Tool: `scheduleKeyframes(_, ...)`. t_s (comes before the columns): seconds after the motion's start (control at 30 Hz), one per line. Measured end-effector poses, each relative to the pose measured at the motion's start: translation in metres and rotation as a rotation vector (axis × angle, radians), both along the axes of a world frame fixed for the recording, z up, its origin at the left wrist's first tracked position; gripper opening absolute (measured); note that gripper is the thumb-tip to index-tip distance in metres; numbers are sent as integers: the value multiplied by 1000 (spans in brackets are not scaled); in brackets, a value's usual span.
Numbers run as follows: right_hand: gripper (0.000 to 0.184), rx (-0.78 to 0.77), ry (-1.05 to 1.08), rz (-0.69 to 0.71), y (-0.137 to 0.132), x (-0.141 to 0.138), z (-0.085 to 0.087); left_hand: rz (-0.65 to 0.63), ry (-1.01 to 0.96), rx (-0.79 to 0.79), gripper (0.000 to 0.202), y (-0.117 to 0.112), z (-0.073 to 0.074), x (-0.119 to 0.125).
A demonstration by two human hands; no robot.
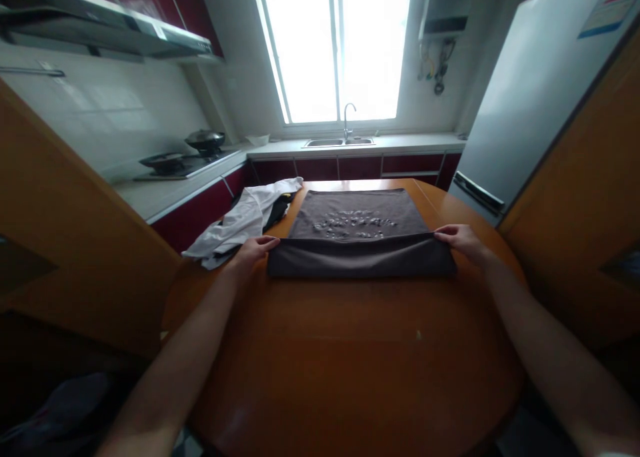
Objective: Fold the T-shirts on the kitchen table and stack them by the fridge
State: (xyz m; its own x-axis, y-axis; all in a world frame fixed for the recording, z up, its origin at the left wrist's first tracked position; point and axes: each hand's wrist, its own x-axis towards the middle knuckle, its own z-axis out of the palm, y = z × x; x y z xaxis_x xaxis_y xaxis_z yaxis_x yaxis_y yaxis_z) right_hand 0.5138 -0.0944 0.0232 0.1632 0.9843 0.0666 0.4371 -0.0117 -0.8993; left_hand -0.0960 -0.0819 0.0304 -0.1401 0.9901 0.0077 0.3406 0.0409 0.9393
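Observation:
A dark grey cloth [360,257] lies on the wooden table, its near part folded up over the rest. Raised puckered marks show on its flat far part; whether it is a garment, I cannot tell. My left hand [257,247] pinches the left end of the folded edge. At the right end of that same edge, my right hand [457,237] pinches the fabric between thumb and fingers. The lifted edge runs nearly straight between both hands, sagging slightly in the middle.
A heap of white and black clothes [245,217] lies left of the cloth on the round table [350,363]. Beyond stand a counter with a sink [325,143], a stove with pans [205,140], and a fridge [530,90] at right.

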Motion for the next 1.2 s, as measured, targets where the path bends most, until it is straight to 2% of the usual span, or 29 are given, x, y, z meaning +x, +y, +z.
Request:
scheduleKeyframes(0.1,32,123,49,-61,14,3,11,24,-79,98,70,21,9,3)
scheduleKeyframes(0.2,28,189,97,-142,32,-3,11,150,-112,184,69,45,10,15)
scheduleKeyframes(0.3,23,110,96,-160,48,-12,-1,220,-52,143,62,63,2,28)
scheduleKeyframes(0.43,24,35,69,-155,61,-14,-21,220,9,89,49,72,-14,31)
scheduleKeyframes(0.53,27,60,71,-160,67,-9,-29,230,0,93,51,79,-22,25)
scheduleKeyframes(0.67,27,176,101,-214,74,-6,-31,264,-105,179,62,94,-31,20)
scheduleKeyframes(0.8,25,155,61,-249,79,-12,-33,290,21,156,52,102,-38,21)
scheduleKeyframes(0.9,27,152,43,-250,82,-15,-32,291,52,143,49,105,-35,22)
scheduleKeyframes(1.1,24,146,77,-245,95,-12,-22,208,66,156,59,116,-13,23)
scheduleKeyframes(1.2,21,94,12,-253,104,-12,-27,203,165,101,54,121,-13,26)
